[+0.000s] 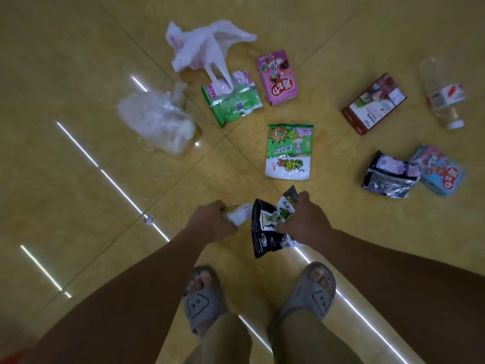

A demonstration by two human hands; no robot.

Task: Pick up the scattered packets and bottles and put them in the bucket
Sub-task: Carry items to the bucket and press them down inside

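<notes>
My right hand [304, 219] grips a black packet [265, 232] with green and white print, held above the floor. My left hand [212, 222] is closed around a small white wrapper [240, 212]. On the tiled floor ahead lie a green-and-white packet [288, 151], a green packet [232, 101], a pink box [278, 77], a brown box [374, 103], a clear plastic bottle [443, 93], a dark crumpled packet [388, 174] and a blue box [438, 170]. No bucket is in view.
A pinkish plastic bag [204, 46] and a clear plastic bag [157, 119] lie on the yellow tiled floor [78, 74] to the left. My feet in grey slippers [202, 295] stand just below my hands. A small scrap [149, 221] lies on the floor.
</notes>
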